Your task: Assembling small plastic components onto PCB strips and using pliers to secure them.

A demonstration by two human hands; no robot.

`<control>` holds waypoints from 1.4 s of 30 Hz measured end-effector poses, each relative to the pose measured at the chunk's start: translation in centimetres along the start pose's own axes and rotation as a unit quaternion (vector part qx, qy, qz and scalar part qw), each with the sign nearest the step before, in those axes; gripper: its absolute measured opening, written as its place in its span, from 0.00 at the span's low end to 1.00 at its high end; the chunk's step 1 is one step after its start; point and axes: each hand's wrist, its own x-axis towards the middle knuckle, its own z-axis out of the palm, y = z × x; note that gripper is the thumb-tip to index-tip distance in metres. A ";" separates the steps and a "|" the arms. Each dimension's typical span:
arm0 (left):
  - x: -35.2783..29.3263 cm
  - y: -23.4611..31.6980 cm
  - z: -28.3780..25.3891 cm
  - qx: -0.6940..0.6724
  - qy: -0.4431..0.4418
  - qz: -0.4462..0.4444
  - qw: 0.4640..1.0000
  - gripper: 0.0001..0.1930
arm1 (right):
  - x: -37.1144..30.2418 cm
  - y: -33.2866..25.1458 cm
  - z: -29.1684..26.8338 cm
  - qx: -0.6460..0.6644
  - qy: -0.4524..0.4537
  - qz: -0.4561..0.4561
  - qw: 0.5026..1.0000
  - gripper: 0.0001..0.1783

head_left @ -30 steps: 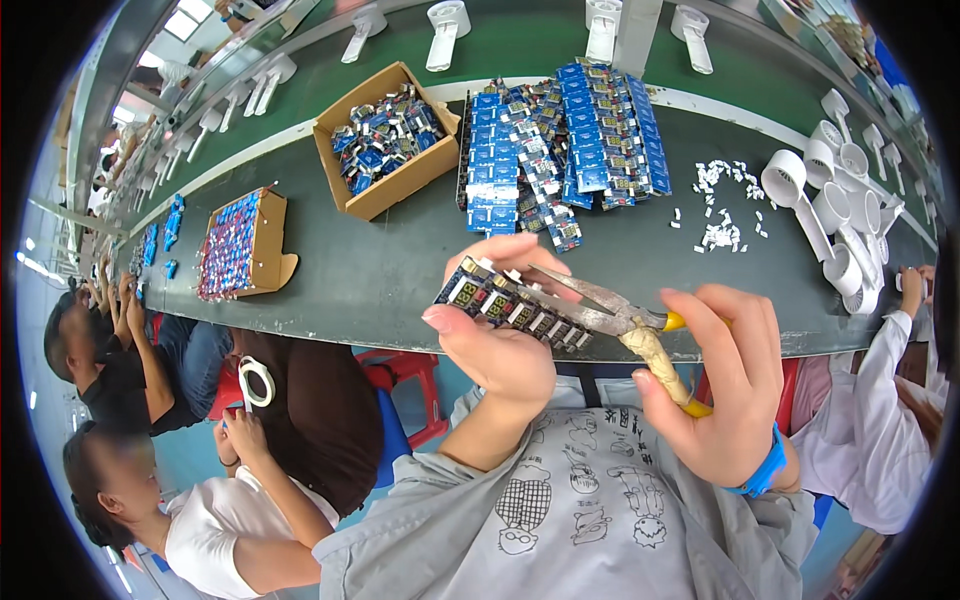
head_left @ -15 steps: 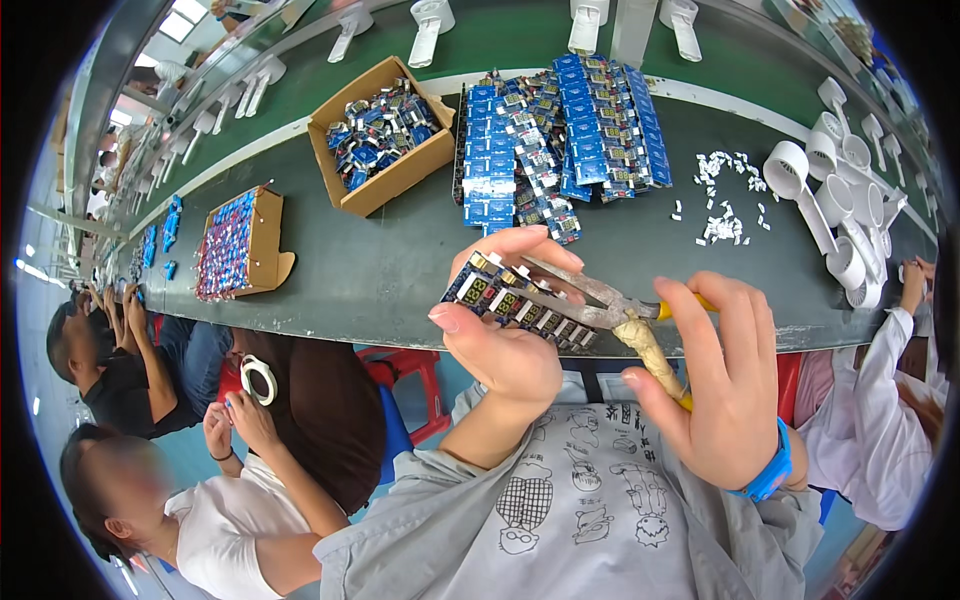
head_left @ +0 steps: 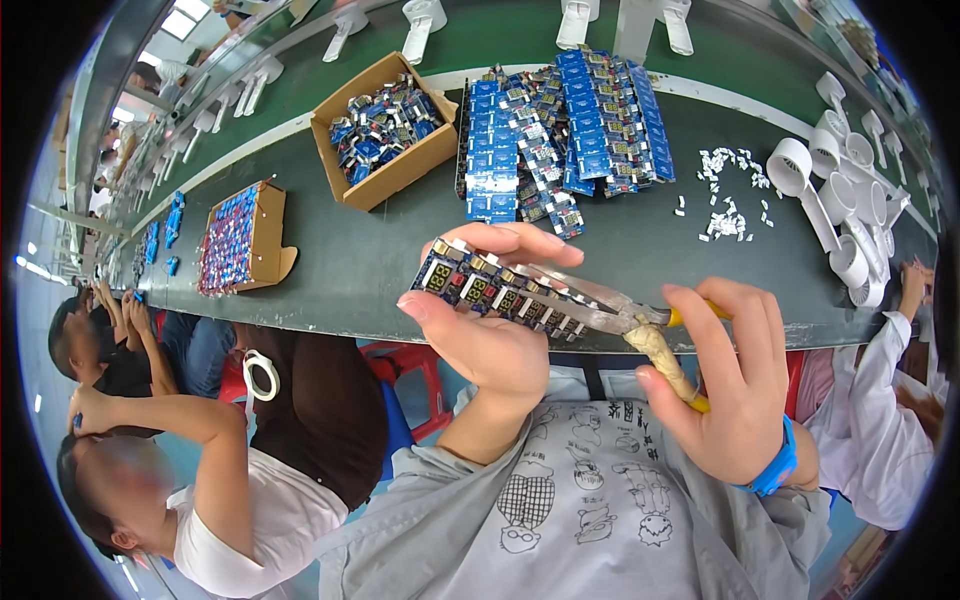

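Observation:
My left hand (head_left: 490, 355) is closed round a strip of joined small circuit boards (head_left: 472, 288), thumb in front and fingers behind. The boards carry little digit displays and white connectors. In my right hand (head_left: 735, 375) is a pair of pliers (head_left: 612, 312) with yellow handles, the lower one wrapped in worn tan tape. The handles are spread, and the jaws stand apart at the strip's right-hand part. One jaw crosses the front of the boards; the other lies along the upper edge. Whether they touch the strip I cannot tell.
On the dark bench (head_left: 390, 265) are a carton of loose boards (head_left: 385, 195), stacked blue board sheets (head_left: 490, 150), scattered small white pieces (head_left: 728, 222), white scoop-shaped housings (head_left: 837, 200) and a box of red-and-blue parts (head_left: 268, 240). Co-workers sit on both sides. White housings line the green conveyor (head_left: 520, 30).
My left hand and the board strip have shifted left, showing more of the strip. The pliers have moved slightly right. The nearer co-worker at left has raised an arm to the head.

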 end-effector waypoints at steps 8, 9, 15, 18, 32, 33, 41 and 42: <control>-0.1 -0.3 0.5 -0.028 -0.012 0.035 0.999 0.34 | 0.0 0.4 0.5 -0.048 0.027 -0.042 0.998 0.28; -0.1 -0.3 0.6 -0.019 -0.010 0.048 0.999 0.33 | 0.1 0.6 0.5 -0.048 0.027 -0.041 0.998 0.28; -0.2 -0.4 0.0 0.017 -0.024 0.042 0.999 0.33 | 0.3 1.0 0.2 -0.019 0.005 -0.055 0.998 0.28; 0.2 0.0 -0.3 -0.077 0.002 0.005 0.997 0.37 | -0.1 0.5 0.1 -0.003 0.005 -0.024 1.000 0.28; 0.4 -0.2 0.0 -0.070 0.011 -0.009 0.997 0.37 | -0.1 0.7 0.4 -0.043 0.009 -0.033 0.999 0.28; 0.3 -0.3 -0.1 -0.072 -0.001 0.002 0.997 0.37 | 0.0 1.0 0.4 -0.043 0.009 -0.032 0.999 0.28; 1.4 0.5 -0.6 -0.085 -0.012 0.021 0.996 0.35 | -0.4 1.5 0.1 0.011 -0.010 -0.013 1.000 0.27; 1.7 0.5 -0.6 -0.065 0.007 0.024 0.998 0.34 | -0.5 1.5 0.1 0.011 -0.011 -0.013 1.000 0.27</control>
